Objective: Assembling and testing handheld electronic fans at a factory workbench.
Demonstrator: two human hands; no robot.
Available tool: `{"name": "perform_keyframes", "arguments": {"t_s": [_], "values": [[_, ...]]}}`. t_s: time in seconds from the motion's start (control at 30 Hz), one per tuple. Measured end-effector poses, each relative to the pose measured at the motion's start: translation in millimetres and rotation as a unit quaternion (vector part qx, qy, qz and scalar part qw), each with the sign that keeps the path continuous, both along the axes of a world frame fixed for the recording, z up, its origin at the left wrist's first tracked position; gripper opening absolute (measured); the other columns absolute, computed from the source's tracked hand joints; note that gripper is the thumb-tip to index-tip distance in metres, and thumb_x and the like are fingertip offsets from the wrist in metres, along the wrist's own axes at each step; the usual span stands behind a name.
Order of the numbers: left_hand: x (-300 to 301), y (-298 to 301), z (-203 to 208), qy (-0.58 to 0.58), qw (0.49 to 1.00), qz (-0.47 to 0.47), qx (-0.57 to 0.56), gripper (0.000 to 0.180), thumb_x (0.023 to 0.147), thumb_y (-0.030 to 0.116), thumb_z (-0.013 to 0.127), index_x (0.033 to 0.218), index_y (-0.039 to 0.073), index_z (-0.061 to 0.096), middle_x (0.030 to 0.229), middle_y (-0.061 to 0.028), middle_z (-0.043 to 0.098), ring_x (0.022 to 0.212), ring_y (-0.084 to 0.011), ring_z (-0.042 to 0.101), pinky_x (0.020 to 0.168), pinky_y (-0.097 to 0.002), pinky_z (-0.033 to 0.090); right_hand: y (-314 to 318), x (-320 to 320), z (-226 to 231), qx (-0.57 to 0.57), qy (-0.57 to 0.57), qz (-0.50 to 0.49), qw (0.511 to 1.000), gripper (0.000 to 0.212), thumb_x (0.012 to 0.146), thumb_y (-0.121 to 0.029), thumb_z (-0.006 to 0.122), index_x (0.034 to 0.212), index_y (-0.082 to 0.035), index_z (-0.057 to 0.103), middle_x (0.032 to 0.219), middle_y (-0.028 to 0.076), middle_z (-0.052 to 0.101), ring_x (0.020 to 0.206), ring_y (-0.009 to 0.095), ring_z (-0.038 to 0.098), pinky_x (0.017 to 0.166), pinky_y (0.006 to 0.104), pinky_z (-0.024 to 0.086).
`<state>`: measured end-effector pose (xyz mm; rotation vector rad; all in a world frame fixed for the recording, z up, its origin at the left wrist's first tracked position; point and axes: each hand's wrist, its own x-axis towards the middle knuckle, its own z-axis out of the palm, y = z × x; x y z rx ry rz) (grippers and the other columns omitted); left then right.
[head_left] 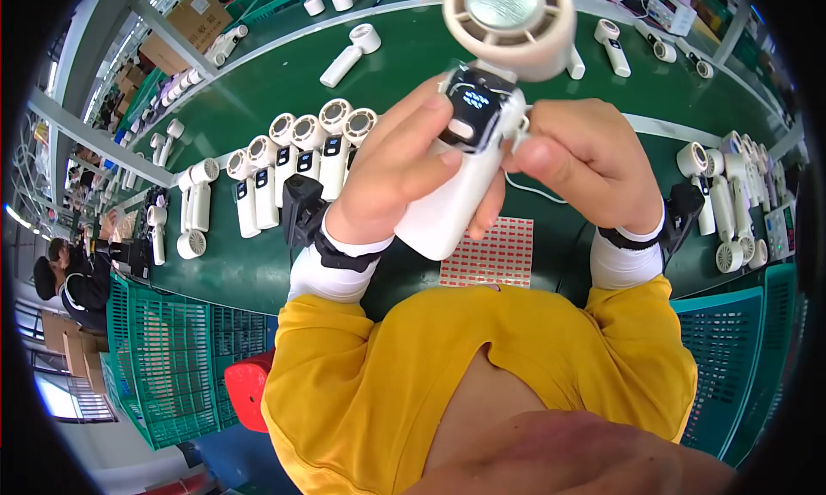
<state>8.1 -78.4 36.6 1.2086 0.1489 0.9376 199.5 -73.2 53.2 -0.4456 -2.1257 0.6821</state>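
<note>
Holding a white handheld fan [469,142] up close above the green bench [413,56], both hands grip its handle. The left hand [404,163] has its fingers [430,120] curled around the handle's left side, thumb pressed near the lit dark display. The right hand [585,159] has its fingers pinching the handle's right edge, where a thin white cable [533,189] trails off. Below the fan lies a sheet of red stickers [490,254]. Further left, a row of white fans [292,155] lies on the bench. Green crates [172,357] stand at the near edge.
</note>
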Motion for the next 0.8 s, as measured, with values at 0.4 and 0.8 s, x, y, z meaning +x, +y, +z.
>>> {"name": "perform_keyframes", "arguments": {"t_s": [0.4,0.8], "values": [[15.3,-1.2,-10.1,0.046,0.985,0.077,0.148,0.051,0.085,0.009,0.035,0.131,-0.002,0.015,0.088,-0.0164,0.053,0.057,-0.0196,0.055,0.052,-0.0299,0.046,-4.6,26.1,18.3,-0.05,-0.105,-0.041,0.992,0.031,0.085,-0.022,0.053,0.062,-0.002,0.05,0.052,0.007,0.043,0.044,0.018,0.036,0.042,0.0289,0.029],[18.5,-4.7,-10.5,0.152,0.931,0.226,0.242,0.051,0.082,0.023,0.04,0.121,-0.007,0.028,0.1,-0.0206,0.051,0.078,-0.0224,0.057,0.065,-0.0318,0.047,0.9,25.2,13.3,-0.05,-0.122,-0.046,0.99,0.033,0.085,-0.025,0.053,0.062,-0.003,0.05,0.051,0.008,0.04,0.044,0.018,0.035,0.042,0.0293,0.029]]}}
